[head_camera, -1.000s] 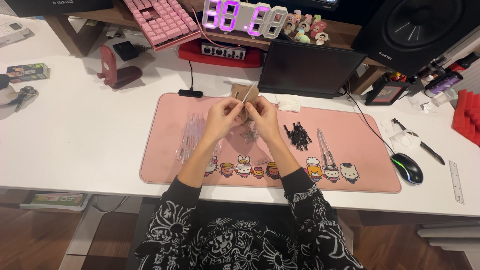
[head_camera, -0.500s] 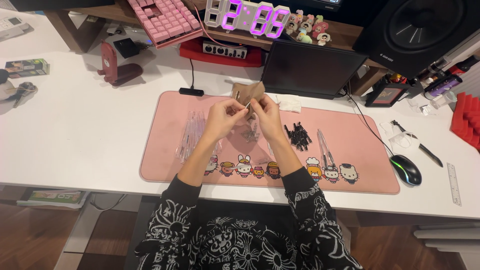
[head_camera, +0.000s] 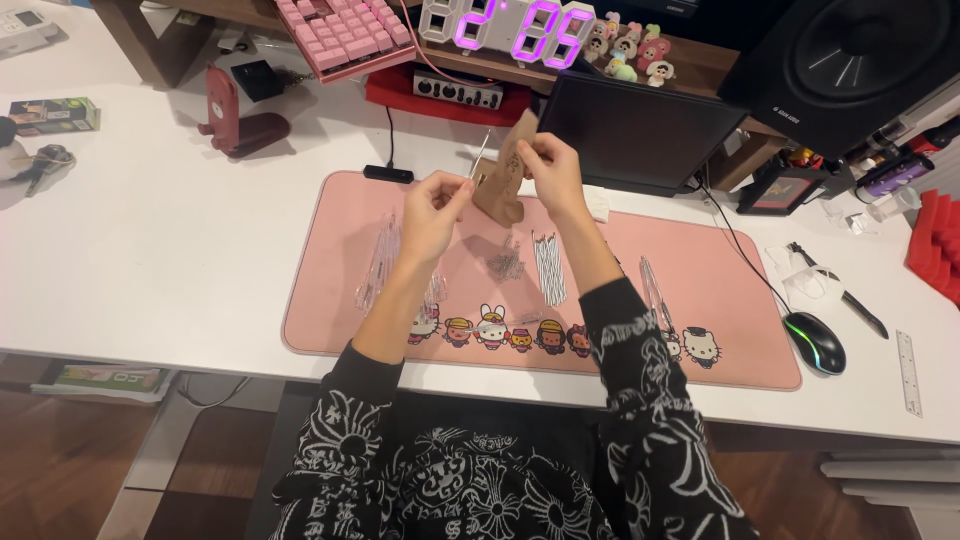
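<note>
A small tan piece (head_camera: 503, 178), flat and roughly oblong like card or thin leather, is held up above the far edge of the pink desk mat (head_camera: 330, 300). It stands nearly upright, tilted a little to the right, its top corner near the dark screen (head_camera: 640, 130) behind it. Its face carries faint dark marks, too small to make out, and its lower end looks broader and rounded.

The right hand (head_camera: 548, 170) pinches the upper part of the tan piece, fingers closed on its edge. The left hand (head_camera: 437, 208) is just beside the piece's lower left side, its fingers (head_camera: 462, 186) pressed together on a thin pale needle-like rod (head_camera: 480, 156) that slants upward and to the right, towards the piece. Whether the rod touches or passes through the piece cannot be told.

Below the hands, on the mat, lie a small heap of metal bits (head_camera: 506, 264), a row of thin pale sticks (head_camera: 548, 268) side by side, and clear slim packets (head_camera: 378, 262) to the left. A row of cartoon figures runs along the mat's near edge. Both forearms wear black sleeves with a white pattern.

Elsewhere on the white tabletop (head_camera: 150, 250) sit a computer mouse (head_camera: 814, 342) to the right, a dark red stand (head_camera: 238, 118) to the left, and at the back a pink keyboard (head_camera: 345, 35) and a clock with purple lit digits (head_camera: 505, 30)
</note>
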